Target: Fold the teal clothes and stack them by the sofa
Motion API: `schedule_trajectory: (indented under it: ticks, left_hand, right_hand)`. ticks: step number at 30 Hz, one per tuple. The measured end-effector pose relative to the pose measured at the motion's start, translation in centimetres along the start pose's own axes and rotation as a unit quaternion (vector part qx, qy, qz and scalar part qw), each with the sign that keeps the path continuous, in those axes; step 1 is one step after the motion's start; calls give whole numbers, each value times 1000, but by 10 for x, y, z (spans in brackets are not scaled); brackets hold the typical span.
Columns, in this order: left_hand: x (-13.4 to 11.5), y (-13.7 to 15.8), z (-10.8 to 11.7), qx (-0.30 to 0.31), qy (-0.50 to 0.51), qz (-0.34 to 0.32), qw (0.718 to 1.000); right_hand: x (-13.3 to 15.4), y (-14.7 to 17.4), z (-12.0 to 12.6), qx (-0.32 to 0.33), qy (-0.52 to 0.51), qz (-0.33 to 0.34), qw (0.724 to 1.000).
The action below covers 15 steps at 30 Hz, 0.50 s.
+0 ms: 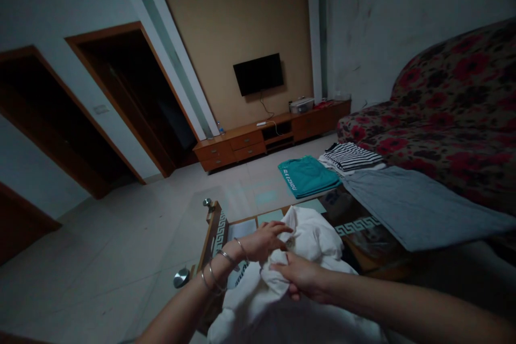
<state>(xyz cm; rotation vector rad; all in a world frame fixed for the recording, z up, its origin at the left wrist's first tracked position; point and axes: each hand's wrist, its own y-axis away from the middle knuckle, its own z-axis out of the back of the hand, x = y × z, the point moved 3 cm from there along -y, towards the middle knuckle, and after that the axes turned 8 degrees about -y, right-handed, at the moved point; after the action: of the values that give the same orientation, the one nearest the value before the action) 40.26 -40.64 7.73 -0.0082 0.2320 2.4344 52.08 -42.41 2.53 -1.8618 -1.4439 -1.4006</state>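
Observation:
A crumpled white garment [318,231] is bunched over the near side of the glass table and spreads down toward me; its exact kind is hidden by the folds. My right hand [304,277] is closed on a gathered piece of it, thumb on top. Just left of that, my left hand [264,242], with several bangles on the wrist, reaches over the bunched fabric. Its fingers are apart and slightly bent, at the cloth's surface. Beyond the garment lie a folded teal garment [310,176], a folded black-and-white striped garment [355,157] and a spread grey garment [419,201].
The glass table [173,236] has metal knobs and a patterned wooden frame below. A floral sofa [447,97] stands at the right. A low wooden TV cabinet [248,145] runs along the far wall under a television [259,74]. Two dark doorways open at the left.

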Motion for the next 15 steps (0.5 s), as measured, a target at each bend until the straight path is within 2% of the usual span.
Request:
schedule_trajectory:
  ticks: [2,3,8,10,12,13,14,15]
  left_hand:
    - [-8,4,3,24,-28,-10,999]
    - [-9,8,5,26,-42,5,999]
    - [4,47,18,-18,-87,183,979]
    - [12,67,32,-59,-86,247,964]
    - [18,87,51,-109,-48,291,949]
    - [21,98,64,-145,-20,316,937]
    - [24,108,79,-189,9,344,920]
    - [25,119,96,-243,33,372,895]
  right_hand:
    - [25,28,2,25,65,-9,998]
    - [41,43,2,42,102,-6,994]
    - [112,110,0,135,245,2,960]
    - [137,125,3,141,315,9,939]
    - [168,130,13,86,432,59,896]
    - [187,130,19,35,500,106,859]
    - [209,129,25,-31,565,164,808]
    - [233,129,29,-102,618,227,745]
